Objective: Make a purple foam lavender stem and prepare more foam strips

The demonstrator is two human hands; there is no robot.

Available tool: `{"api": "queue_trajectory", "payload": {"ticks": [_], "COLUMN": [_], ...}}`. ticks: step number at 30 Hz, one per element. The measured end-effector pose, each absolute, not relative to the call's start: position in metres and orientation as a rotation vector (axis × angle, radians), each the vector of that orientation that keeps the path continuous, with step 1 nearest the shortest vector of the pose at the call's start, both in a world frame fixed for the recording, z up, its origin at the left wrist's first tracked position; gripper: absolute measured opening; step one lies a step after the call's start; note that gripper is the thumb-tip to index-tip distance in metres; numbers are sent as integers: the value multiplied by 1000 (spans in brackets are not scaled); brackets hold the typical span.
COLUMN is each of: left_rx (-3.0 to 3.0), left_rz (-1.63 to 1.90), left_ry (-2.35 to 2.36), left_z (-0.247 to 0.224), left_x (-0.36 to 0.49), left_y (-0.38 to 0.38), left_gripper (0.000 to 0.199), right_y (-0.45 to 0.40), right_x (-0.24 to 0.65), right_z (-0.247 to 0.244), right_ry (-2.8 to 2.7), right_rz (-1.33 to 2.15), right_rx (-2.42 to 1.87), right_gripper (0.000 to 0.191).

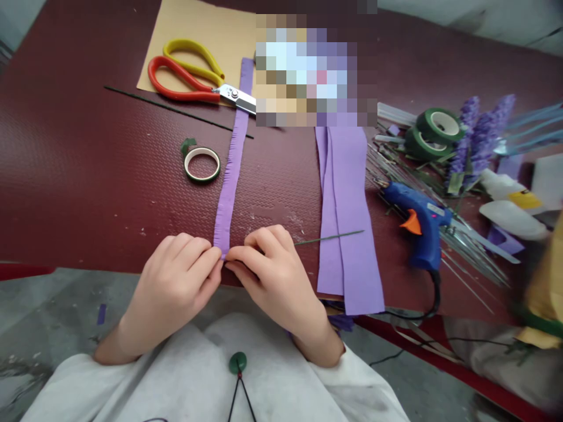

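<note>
A long purple fringed paper strip (227,196) runs away from me across the table, its near end between my hands at the front edge. My left hand (176,278) is closed, thumb and forefinger pinching that end. From the other side my right hand (277,269) pinches at the same spot. A thin green wire stem (329,238) passes out from under my right fingers and lies over the wide purple strips (352,217). The exact wrap of strip and stem is hidden by my fingertips.
Scissors (189,97) rest across the strip's far end, near tan paper (152,64). A green tape roll (192,177) and dark stem (171,108) lie left. Rightward are a blue glue gun (424,223), tape rolls (428,143) and purple flower spikes (484,135). One upper area is pixelated.
</note>
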State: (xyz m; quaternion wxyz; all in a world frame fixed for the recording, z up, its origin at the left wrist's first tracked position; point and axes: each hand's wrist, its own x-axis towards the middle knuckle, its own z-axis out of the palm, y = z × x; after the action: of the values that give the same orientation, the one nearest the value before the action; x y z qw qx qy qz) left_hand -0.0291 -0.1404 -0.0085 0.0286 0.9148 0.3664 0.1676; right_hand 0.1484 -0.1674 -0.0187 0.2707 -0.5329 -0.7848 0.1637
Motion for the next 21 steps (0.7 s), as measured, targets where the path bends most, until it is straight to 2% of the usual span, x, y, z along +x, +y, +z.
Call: {"api": "queue_trajectory", "payload": {"ticks": [7,13,21], "left_rx": [2787,2757,2895], "left_rz": [396,522,587], "left_ry": [1156,1149,1125], "left_z": [-4,-10,-13], "left_x": [-26,-32,-36], "left_y": [-135,-139,-143], "left_gripper": [11,10,6], "right_y": [-165,-167,-165], "right_x": [145,141,138], "right_z": [-22,-22,-18], "right_ry": [-2154,-2164,-2180], "right_rz": [264,347,480], "right_rx": [-1402,-1472,-1518], "right_gripper": [13,10,14]}}
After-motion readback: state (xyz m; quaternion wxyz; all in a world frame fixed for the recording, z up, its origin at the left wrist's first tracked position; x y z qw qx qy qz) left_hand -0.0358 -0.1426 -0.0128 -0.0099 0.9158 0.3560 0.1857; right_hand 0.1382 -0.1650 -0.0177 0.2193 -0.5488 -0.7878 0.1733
